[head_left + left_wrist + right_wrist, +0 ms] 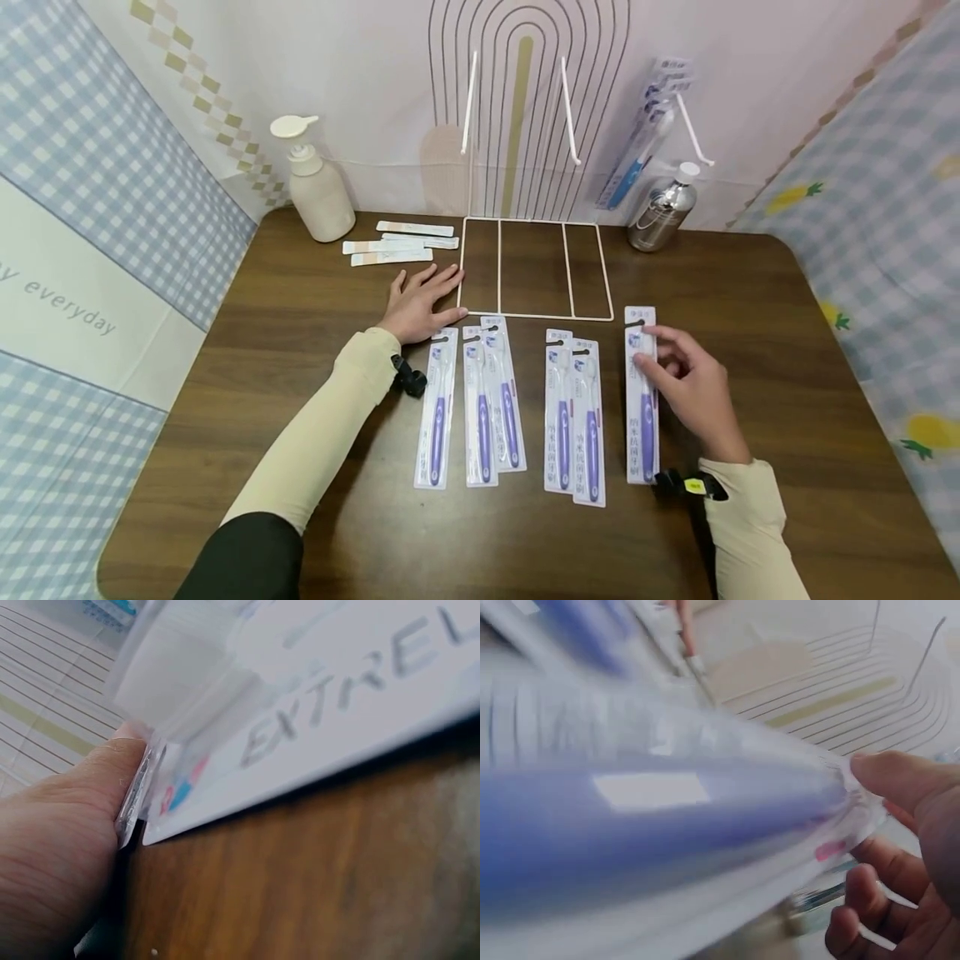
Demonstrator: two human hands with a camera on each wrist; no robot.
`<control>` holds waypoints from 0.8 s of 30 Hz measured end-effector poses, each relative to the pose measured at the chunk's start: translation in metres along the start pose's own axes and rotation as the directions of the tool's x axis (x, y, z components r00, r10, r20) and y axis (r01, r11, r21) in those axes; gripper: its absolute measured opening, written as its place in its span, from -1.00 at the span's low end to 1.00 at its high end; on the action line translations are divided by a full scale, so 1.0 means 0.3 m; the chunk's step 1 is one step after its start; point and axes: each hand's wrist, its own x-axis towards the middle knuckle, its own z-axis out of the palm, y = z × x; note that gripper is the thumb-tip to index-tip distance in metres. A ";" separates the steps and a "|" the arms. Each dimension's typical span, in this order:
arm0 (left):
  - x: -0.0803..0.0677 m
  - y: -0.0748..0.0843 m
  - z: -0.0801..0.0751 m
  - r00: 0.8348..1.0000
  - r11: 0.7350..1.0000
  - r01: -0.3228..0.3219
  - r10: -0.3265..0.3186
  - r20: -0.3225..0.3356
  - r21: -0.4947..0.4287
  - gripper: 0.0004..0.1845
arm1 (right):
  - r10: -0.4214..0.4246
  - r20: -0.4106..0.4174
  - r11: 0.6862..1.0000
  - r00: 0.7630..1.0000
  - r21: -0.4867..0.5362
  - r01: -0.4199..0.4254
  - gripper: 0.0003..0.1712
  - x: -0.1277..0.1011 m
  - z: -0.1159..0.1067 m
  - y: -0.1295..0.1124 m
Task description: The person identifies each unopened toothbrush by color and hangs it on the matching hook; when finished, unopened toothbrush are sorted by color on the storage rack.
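My right hand (693, 387) pinches a packaged toothbrush (642, 408) by its right edge, between thumb and fingers. Through the clear blister a purple handle shows; the right wrist view has the pack (652, 825) large and blurred, its far end at the thumb. On the table, my left hand (420, 308) lies with fingers spread, fingertips at the left bar of a white wire rack (536, 317). Just below that hand lies another packaged toothbrush (435, 425); in the left wrist view a printed pack (315, 712) is close beside the hand.
Several more purple toothbrush packs (562, 425) lie mid-table. White hooks (568, 112) project above the rack, and blue toothbrush packs (637, 158) hang from the right one. Behind stand a pump bottle (321, 196) and a silver bottle (662, 217); paper sachets (390, 257) lie at left.
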 end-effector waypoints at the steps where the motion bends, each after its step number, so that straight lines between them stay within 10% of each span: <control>1: -0.001 0.000 0.000 1.000 1.000 -0.001 0.001 0.000 0.000 -0.17 | -0.034 -0.025 0.999 0.999 -0.001 0.034 -0.49 0.016 -0.012 -0.019; 10: -0.004 0.002 0.000 1.000 1.000 -0.007 0.007 -0.003 -0.004 -0.17 | -0.232 -0.248 0.969 0.940 0.024 0.246 -0.52 0.176 -0.142 -0.302; 24: 0.000 -0.004 0.004 1.000 1.000 -0.011 0.011 -0.009 -0.010 -0.17 | -0.283 -0.371 0.936 0.884 0.095 0.339 -0.55 0.376 -0.154 -0.374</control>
